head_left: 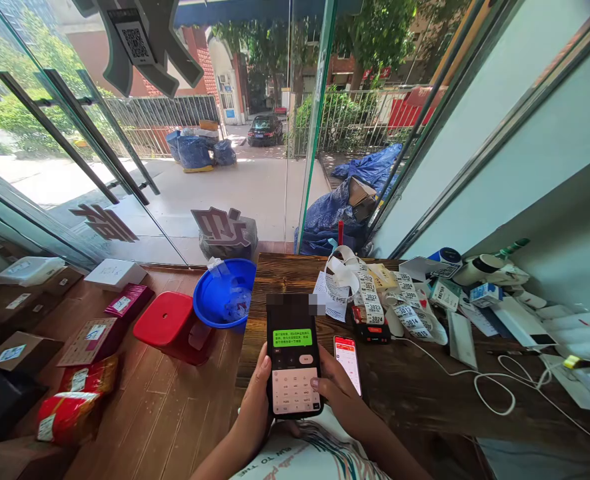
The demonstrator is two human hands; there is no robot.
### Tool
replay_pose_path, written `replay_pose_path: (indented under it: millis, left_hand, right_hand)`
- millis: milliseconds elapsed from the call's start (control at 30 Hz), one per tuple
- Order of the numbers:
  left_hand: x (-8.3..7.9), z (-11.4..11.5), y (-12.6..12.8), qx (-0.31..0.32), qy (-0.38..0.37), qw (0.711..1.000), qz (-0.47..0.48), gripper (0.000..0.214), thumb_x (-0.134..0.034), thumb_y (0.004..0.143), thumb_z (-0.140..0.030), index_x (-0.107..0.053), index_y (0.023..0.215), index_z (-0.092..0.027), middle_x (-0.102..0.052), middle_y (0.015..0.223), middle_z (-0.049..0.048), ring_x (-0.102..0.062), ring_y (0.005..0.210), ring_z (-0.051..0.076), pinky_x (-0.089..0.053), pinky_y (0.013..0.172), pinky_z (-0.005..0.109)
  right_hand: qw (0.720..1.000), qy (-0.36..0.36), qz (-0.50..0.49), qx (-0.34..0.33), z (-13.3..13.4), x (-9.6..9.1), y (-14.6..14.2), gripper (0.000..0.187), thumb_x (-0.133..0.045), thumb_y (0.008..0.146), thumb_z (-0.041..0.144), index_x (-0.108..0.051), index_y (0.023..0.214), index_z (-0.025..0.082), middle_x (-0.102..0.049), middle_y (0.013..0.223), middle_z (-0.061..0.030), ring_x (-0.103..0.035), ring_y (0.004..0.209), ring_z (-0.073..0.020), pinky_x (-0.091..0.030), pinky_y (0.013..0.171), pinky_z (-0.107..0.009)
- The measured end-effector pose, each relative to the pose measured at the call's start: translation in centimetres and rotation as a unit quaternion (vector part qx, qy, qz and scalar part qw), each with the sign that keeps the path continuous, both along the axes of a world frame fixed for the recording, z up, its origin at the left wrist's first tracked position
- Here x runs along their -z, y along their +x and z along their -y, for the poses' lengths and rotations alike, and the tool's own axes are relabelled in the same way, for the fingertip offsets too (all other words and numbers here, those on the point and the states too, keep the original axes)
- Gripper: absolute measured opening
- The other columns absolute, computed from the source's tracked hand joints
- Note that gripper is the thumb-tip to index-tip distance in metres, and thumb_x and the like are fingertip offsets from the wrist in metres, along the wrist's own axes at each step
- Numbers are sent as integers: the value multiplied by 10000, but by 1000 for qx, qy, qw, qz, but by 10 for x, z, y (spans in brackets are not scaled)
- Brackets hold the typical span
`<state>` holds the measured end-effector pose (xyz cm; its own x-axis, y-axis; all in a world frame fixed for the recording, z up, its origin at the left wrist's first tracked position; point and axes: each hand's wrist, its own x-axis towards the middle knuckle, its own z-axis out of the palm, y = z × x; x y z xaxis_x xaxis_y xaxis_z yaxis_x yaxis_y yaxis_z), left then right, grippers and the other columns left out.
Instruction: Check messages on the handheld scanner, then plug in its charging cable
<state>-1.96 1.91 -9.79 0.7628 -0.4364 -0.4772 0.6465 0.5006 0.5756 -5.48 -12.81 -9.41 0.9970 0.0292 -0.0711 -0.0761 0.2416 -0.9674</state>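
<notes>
A black smartphone point(295, 360) is held upright at the front edge of the wooden table point(279, 273). Its lit screen shows a green message bubble above a keypad. My left hand point(257, 390) wraps round the phone's left side, closed on it. On the other side, my right hand point(339, 385) grips the right edge, its thumb over the keypad. Just right of that hand lies a second phone point(347, 363) with a red and white screen. Behind it sits a small black and red label printer point(371, 327) with strips of numbered labels point(369, 293).
A blue basin point(225, 293) and a red stool point(167, 327) stand on the floor left of the table. Several parcels point(95, 340) lie further left. White cables point(489, 380) and small boxes point(485, 295) crowd the table's right side. Glass doors point(245, 187) rise ahead.
</notes>
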Motion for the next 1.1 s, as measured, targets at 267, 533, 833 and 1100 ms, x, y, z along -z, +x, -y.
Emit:
replay_pose_path:
  millis: [267,533,833,1100]
  left_hand:
    - [1,1,5,-31,-2,999,-20,691,-753,649,-517,-508,1237,-249,-692,1111,-21,-406,1302,196,-378,1028,262]
    - [3,-1,2,-15,26,1000,-4,786,-735,658,-541,-428,1317,-242,-656,1184,26,-478,1244,249,-454,952,315]
    - [-4,2,4,-19,50,999,9,923,-729,617,-605,-343,1373,-242,-653,1164,67,-501,1210,296,-490,882,354]
    - [3,0,4,12,62,998,9,915,-703,653,-598,-291,1397,-259,-643,1186,86,-541,1153,319,-545,683,337]
  right_hand:
    - [1000,10,-1,1,-1,2,1,479,-495,744,207,-552,1219,237,-632,1196,-60,-499,1196,-272,-387,999,-447]
    - [1000,8,12,-2,0,6,2,477,-496,745,198,-551,1217,238,-641,1176,-58,-524,1162,-270,-387,997,-449]
    - [1000,12,9,3,0,4,2,450,-496,745,195,-564,1188,233,-634,1184,-59,-511,1174,-270,-372,1006,-440]
    - [1000,17,4,3,-1,4,2,404,-509,760,229,-575,1158,231,-639,1167,-58,-523,1150,-269,-402,976,-428]
